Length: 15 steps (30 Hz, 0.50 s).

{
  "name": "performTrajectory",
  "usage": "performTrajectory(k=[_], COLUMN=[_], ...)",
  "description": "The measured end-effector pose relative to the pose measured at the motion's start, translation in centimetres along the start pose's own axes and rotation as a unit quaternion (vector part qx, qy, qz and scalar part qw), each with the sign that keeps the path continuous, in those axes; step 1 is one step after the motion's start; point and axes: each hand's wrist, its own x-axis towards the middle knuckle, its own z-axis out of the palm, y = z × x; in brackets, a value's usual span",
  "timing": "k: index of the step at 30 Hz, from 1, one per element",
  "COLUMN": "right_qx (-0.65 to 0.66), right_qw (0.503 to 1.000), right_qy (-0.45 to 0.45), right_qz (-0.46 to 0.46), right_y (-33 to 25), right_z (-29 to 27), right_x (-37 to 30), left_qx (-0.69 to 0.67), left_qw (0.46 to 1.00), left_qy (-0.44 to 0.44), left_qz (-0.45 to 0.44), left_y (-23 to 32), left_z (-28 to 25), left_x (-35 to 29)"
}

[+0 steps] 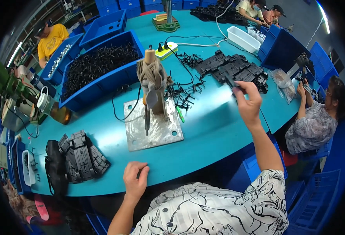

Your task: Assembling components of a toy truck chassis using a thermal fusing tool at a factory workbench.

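Note:
My right hand [249,102] pinches a dark plastic part [230,81] between thumb and fingers, at the near edge of several black moulded plastic parts [239,68] lying in overlapping rows. Close to the table's front edge is my left hand [135,180], its fingers curled in and nothing visible in them. Between and beyond my hands stands an upright fixture [153,78] bound with cloth strips, on a square metal plate [141,139]. From it a thin dark rod [147,121] points down at the plate. More black moulded parts [82,154] are stacked to the left.
A blue bin [102,82] holds many small black pieces; others [184,94] lie loose behind the plate, near a green pen-like tool [180,114]. A power strip [166,51] trails cables. A jar [53,107] and black pouch [55,166] stand left. A co-worker [317,117] sits right.

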Motion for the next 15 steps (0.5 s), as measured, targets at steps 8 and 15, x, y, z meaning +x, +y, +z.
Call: performTrajectory(k=[8,15], right_qx=[0.496,0.465], right_qw=[0.736,0.688], right_qy=[-0.134,-0.388], right_qz=[0.442,0.400], right_y=[-1.8,-6.8], right_z=[0.5,3.7], right_x=[-6.3,-10.2], left_qx=[-0.036,-0.424], left_qw=[0.999,0.843], left_qy=[-0.014,-0.199], left_qz=[0.009,-0.262], left_y=[0.8,3.7], left_z=[-0.2,0.3], left_x=[0.1,-1.0])
